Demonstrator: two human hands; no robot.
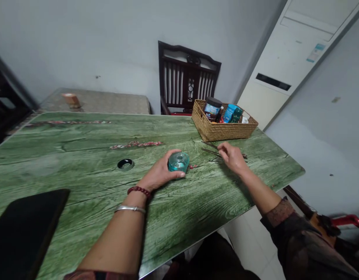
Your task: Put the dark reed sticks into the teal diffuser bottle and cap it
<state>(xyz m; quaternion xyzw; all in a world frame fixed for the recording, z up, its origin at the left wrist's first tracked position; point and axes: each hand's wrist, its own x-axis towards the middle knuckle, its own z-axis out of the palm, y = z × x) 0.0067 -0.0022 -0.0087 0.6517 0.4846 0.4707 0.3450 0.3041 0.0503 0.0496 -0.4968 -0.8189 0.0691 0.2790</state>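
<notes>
My left hand [163,169] is wrapped around a squat teal glass bottle [178,161] with a small opening on top, which stands upright on the green table. To its right, my right hand [232,156] is closed with its fingertips pinched on thin dark sticks [212,151]. Their ends poke out on both sides of the fingers, and some appear to lie on the tabletop. A black ring-shaped cap [125,164] lies left of my left hand.
A woven basket [228,131] holding several jars and bottles stands behind my right hand. On the near left of the table [91,217] lies a dark flat board [24,229]. A dark wooden chair [189,77] stands beyond; an orange-brown container [71,100] sits at far left.
</notes>
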